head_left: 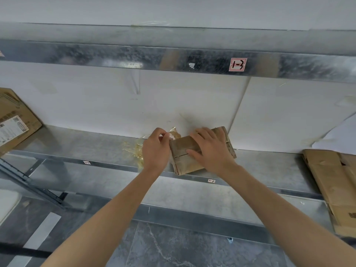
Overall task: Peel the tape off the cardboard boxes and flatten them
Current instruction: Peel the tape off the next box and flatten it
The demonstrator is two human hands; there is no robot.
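A small brown cardboard box point(194, 153), worn and creased, sits at the front edge of a dull metal shelf point(96, 145). The right hand point(210, 149) presses flat on it, fingers spread. The left hand point(156, 149) pinches clear, crinkled tape point(174, 134) at the box's left end. More crumpled tape lies just left.

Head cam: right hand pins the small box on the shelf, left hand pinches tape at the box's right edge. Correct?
Not quite. In the head view the left hand pinches the tape at the left edge of the box, not the right. The rest holds: the right hand pins the box on the shelf.
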